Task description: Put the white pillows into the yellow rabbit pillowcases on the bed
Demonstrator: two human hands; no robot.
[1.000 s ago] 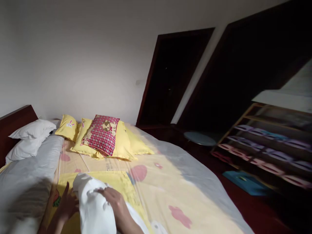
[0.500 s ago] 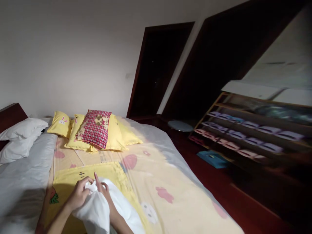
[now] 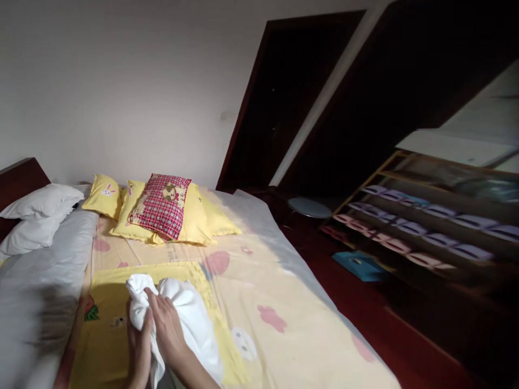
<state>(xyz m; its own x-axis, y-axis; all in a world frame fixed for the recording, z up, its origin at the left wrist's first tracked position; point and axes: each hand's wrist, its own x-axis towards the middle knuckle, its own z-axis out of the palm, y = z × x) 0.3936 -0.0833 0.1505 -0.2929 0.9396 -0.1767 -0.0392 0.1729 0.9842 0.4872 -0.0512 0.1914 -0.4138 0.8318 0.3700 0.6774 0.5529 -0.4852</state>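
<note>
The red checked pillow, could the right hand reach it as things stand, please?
Probably not: the right hand is on the white fabric, and the red checked pillow lies well beyond it.

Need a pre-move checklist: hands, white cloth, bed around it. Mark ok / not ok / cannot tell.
1. Left hand and right hand both on the white cloth: ok.
2. Fingers closed firmly: cannot tell, partly hidden by cloth and each other.
3. White cloth flat: not ok, bunched up at the hands.
4. Yellow cloth spread on the bed: ok where visible; part is covered.
5. Plaid cushion apart from the hands: ok, farther back against yellow pillows.
6. Anything inside the white cloth: cannot tell.
</note>
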